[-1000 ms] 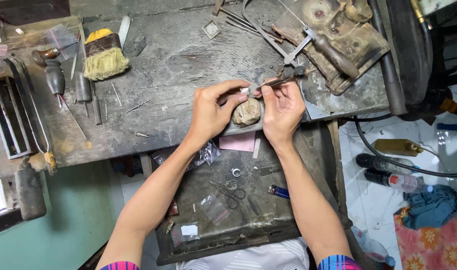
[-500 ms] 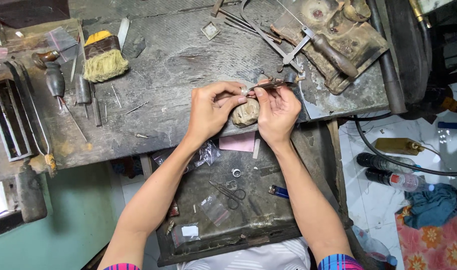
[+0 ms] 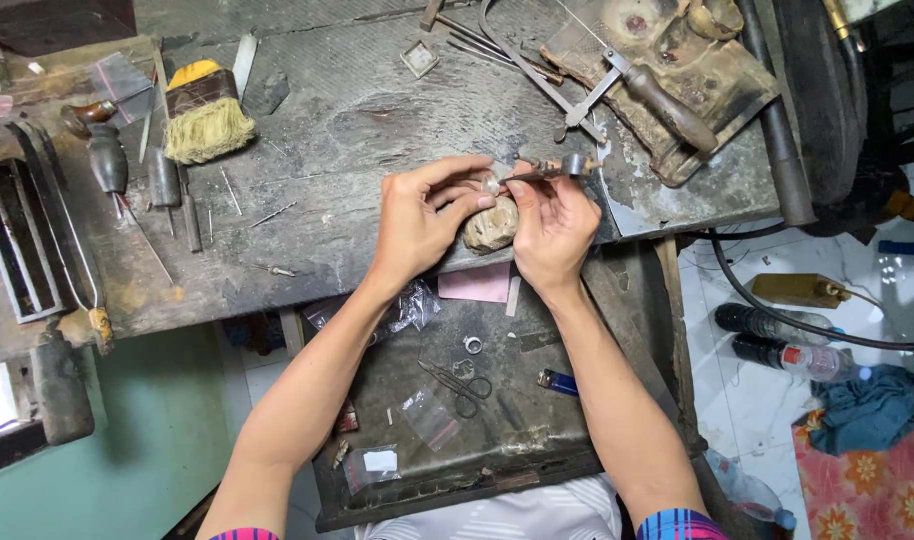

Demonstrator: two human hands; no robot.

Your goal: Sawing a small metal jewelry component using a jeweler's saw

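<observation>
Both of my hands meet over a worn wooden bench peg at the front edge of the dark workbench. My left hand pinches a small silvery piece between thumb and fingertips just above the peg. My right hand grips a slim metal hand tool with a dark round end, and its tip touches the silvery piece.
A yellow brush and wooden-handled gravers lie at the left, a saw frame and a scorched block at the back right. The open drawer below holds scissors, a lighter and a ring. Bottles lie on the floor.
Both hands stay at the peg. The right hand has drawn the tool slightly down and left, closer to the piece in the left fingers.
</observation>
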